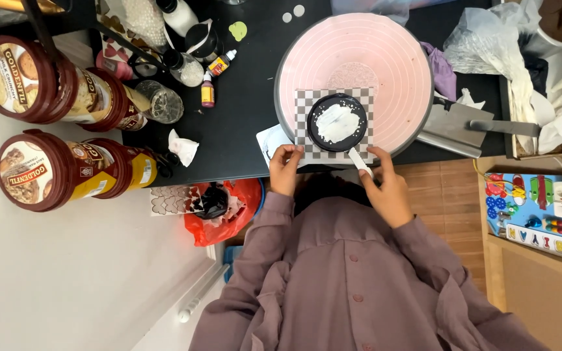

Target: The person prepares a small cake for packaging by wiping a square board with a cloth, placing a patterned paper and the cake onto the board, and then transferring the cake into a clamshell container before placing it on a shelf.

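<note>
Two hands working at a pink turntable (pixel 385 58) on the counter (pixel 242 110). Left hand (pixel 285 170) is pinching the checkered board (pixel 302 123) at 7 o'clock; right hand (pixel 385 188) is gripping a white spatula (pixel 359 160) at 5 o'clock. Dark cake (pixel 337 121), part-iced, is sitting centred on the board. Steadying the board should be keeping strokes even.

Black worktop (pixel 242 117) — wooden floor (pixel 447 195)
</note>
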